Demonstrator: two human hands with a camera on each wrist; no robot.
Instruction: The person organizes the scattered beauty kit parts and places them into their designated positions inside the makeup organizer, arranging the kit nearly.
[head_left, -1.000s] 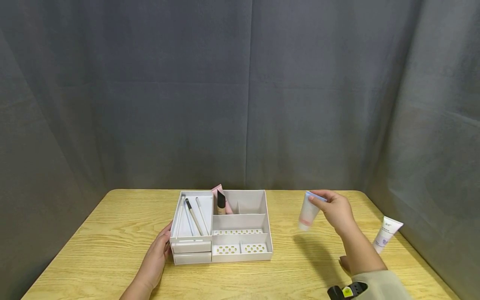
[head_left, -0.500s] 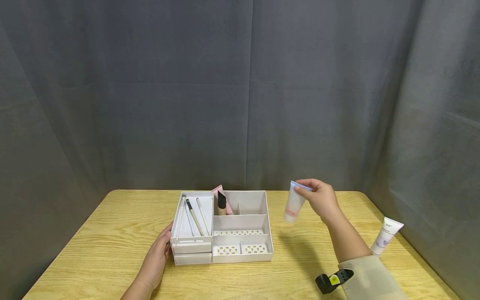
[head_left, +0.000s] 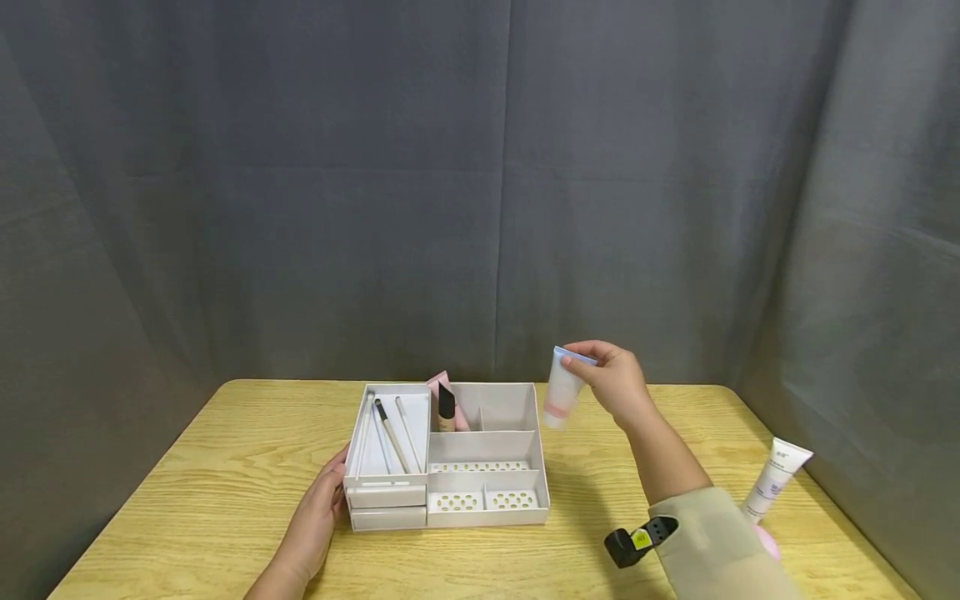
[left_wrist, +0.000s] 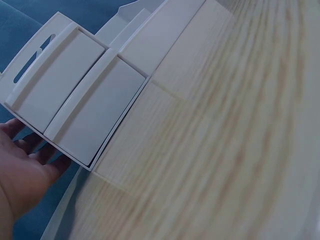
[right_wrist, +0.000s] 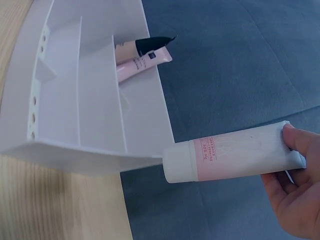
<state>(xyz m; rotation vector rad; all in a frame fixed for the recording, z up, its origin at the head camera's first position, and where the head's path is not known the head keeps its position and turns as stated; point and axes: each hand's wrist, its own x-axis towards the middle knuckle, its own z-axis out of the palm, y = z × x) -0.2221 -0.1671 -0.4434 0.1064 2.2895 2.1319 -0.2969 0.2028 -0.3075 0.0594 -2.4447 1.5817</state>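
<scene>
My right hand [head_left: 615,385] pinches a white squeeze tube [head_left: 564,390] by its blue crimped end, cap downward. It hangs in the air just right of a white desk organizer [head_left: 487,518]. In the right wrist view, the tube's pink band [right_wrist: 210,156] carries red print and its cap overlaps the organizer's corner. On the other side, my left hand [head_left: 318,512] rests against the organizer's left wall. The left wrist view shows those fingers [left_wrist: 44,152] extended along that side, partly hidden behind it, near two small drawers [left_wrist: 100,105].
Several makeup brushes [head_left: 392,437] lie in the organizer's left tray. A pink tube [head_left: 438,380] and a black-capped bottle [head_left: 446,408] stand in its back compartment. Far right, a white tube [head_left: 776,479] stands near a pink round object [head_left: 767,542]. Grey curtains [head_left: 480,192] hang behind the table.
My right hand has carried the squeeze tube left and slightly up, toward the organizer. The pink round object has come into view behind the sleeve. My left hand keeps its place.
</scene>
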